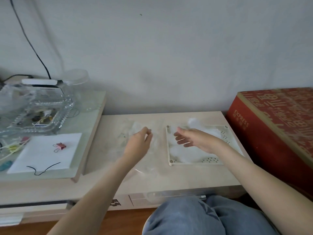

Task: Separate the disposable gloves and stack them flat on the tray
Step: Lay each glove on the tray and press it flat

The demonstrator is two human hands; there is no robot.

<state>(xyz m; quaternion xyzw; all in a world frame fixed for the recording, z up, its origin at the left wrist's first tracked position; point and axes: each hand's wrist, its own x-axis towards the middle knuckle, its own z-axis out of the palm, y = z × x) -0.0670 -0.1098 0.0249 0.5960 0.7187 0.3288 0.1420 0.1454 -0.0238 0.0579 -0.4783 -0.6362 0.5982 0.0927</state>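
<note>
A loose heap of clear disposable gloves lies on the pale low table, spreading toward the front edge. My left hand hovers over the heap with its fingers curled, and seems to pinch a thin clear glove that hangs faintly beside it. To the right lies a cream perforated tray with flattened clear gloves on it. My right hand floats above the tray's left half, fingers relaxed and pointing left, holding nothing that I can see.
A red cardboard box stands against the table's right end. On the higher glass-topped shelf at the left are a glass dish of small items, a clear jar, white paper and a binder clip. My knees are below the table's front edge.
</note>
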